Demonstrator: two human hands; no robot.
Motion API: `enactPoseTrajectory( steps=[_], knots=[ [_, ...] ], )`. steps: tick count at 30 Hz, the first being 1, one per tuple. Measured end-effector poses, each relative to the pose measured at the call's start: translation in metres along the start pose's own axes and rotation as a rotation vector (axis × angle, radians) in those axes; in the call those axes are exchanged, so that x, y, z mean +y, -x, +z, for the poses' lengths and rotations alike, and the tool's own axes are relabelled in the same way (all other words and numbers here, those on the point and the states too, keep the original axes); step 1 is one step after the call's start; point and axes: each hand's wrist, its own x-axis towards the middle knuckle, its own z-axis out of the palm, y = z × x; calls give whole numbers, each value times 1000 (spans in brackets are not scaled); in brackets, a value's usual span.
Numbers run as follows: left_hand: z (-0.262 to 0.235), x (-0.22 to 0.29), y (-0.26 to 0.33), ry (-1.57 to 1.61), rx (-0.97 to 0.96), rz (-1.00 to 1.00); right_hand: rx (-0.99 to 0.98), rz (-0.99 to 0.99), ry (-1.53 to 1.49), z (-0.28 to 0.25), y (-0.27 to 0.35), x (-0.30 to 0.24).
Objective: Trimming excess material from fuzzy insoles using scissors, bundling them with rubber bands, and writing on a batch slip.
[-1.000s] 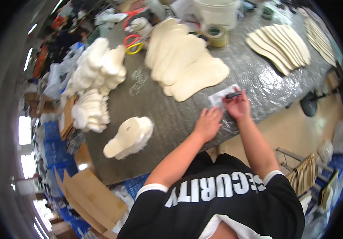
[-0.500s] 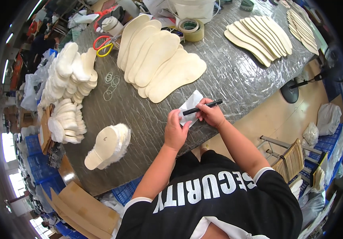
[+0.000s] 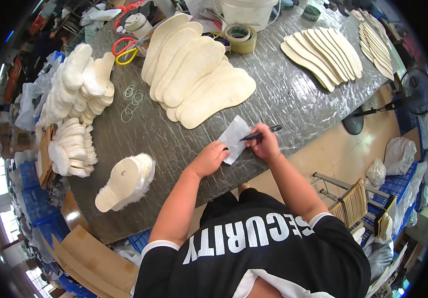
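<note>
My right hand (image 3: 264,143) grips a black marker pen (image 3: 273,128), its lower end against a small white slip of paper (image 3: 233,135). The slip lies at the table's near edge. At its left edge my left hand (image 3: 209,159) is closed on the paper, and a small black piece, perhaps the pen's cap, shows by the fingertips. Just beyond the slip, cream insoles (image 3: 216,97) lie fanned in an overlapping stack. To the left of my left hand rests a bundle of fleecy insoles (image 3: 127,181), a pencil-like mark on its top one.
Piles of fluffy insoles (image 3: 75,149) stand at the table's left edge, near rubber bands (image 3: 132,99) and scissors (image 3: 125,51). Tape rolls (image 3: 241,37) and a white bucket (image 3: 248,12) stand at the back. More insoles (image 3: 323,52) lie far right. A black fan (image 3: 415,92) stands beyond the table.
The marker's tip end has become bare and thin, and it has come down onto the paper. My left hand has shifted left and lower, and the paper now lies flatter. The whole view has shifted slightly.
</note>
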Motion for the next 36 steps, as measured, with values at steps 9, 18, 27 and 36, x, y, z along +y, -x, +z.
enactPoseTrajectory(
  steps=[9, 18, 27, 36],
  knots=[
    [13, 16, 25, -309, 79, 92, 127, -9, 284, 8, 1, 6],
    [15, -6, 29, -451, 336, 158, -206, -30, 855, 45, -17, 2],
    [-1, 1, 3, -563, 221, 122, -38, -94, 488, 20, -50, 9],
    [-7, 1, 9, -490, 145, 66, 88, -394, 849, 20, -47, 8]
  ],
)
